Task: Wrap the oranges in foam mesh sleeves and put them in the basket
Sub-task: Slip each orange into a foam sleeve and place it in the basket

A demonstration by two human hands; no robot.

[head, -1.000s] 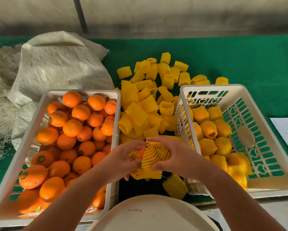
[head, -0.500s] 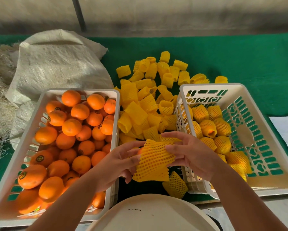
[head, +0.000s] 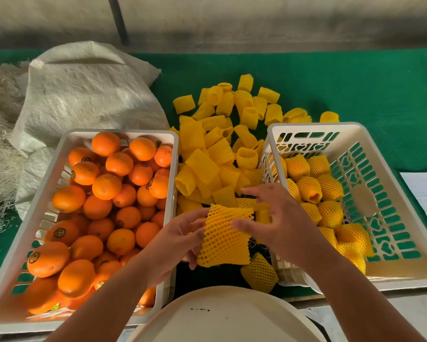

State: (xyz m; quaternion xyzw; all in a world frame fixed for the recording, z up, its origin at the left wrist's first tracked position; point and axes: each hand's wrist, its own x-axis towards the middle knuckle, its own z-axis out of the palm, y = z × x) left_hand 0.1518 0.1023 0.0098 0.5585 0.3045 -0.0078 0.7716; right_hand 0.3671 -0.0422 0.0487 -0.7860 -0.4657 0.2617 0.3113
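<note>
Now, with left hand (head: 175,243) gripping the sleeved orange (head: 223,239) at lower centre and right hand (head: 279,218) spread loose, smooth mesh ends closed, then drop into right basket (head: 390,275).

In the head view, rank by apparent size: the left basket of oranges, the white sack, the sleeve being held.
1. left basket
2. white sack, though it lies farther back, so these two are unsure
3. held sleeve, clearly smallest

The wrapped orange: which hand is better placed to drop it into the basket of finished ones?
Probably the right hand: it is beside the right basket, whereas the left hand, holding the wrapped orange, would have to cross over.
</note>
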